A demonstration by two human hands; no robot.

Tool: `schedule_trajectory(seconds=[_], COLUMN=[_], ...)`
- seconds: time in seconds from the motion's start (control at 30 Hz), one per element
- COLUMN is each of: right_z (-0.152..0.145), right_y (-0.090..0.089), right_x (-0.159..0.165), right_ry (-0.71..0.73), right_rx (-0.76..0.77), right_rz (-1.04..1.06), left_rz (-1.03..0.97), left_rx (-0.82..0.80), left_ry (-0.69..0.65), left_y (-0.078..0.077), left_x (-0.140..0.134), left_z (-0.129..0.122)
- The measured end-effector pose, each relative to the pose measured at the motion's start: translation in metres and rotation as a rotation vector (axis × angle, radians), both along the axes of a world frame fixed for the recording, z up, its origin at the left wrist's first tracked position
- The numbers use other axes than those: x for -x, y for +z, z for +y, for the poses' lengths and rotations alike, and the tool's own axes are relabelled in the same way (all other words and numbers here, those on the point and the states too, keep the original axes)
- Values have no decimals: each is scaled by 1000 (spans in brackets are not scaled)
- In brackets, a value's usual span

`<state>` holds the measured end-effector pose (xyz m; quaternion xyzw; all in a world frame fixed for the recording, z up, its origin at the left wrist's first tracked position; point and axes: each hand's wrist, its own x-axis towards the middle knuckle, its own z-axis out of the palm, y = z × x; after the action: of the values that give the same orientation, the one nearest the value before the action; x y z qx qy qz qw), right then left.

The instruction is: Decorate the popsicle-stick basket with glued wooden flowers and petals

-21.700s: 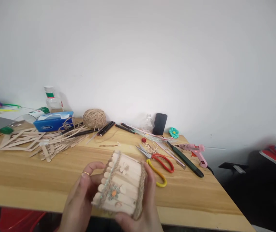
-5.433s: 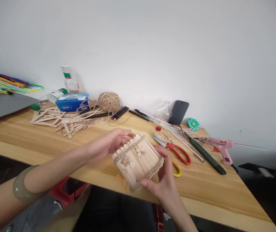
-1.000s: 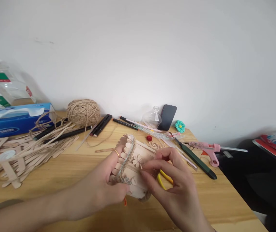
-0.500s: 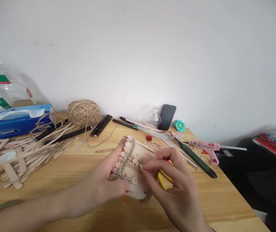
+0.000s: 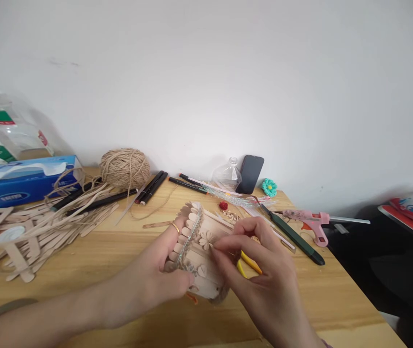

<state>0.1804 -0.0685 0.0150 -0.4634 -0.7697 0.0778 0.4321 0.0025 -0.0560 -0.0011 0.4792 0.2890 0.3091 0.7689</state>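
One pale box of round-ended wooden sticks [image 5: 209, 271] is clamped by the left hand [image 5: 151, 281] over the wooden surface [image 5: 93, 270]; at its many-petalled pale wooden flower [image 5: 205, 239], thumb and fingertip of the right hand [image 5: 264, 270] are pinched together, anything between them hidden. Bare wood is seen toward the right edge. Behind the right hand, room is narrowed by one yellow scissor handle [image 5: 251, 264] and one pink glue gun [image 5: 310, 221].
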Motion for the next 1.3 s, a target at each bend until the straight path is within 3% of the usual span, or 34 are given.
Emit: schedule_trajectory(seconds=[0.53,0.7,0.87,1.3], right_z=[-1,-4,-9,-9], right_y=[3,0,-9,-12], right_x=[-1,-7,-10,-9], right_ry=[13,-9,34,64], right_rx=[41,-147,-386,-474], right_rz=[2,-36,-212,-384], left_rz=[-49,-75,-92,-124], left_rx=[-14,-24,-6,14], left_ry=[41,15,44,39], left_y=[-2,-2,-2,-3], left_x=[0,1,1,1], left_z=[2,5,5,2])
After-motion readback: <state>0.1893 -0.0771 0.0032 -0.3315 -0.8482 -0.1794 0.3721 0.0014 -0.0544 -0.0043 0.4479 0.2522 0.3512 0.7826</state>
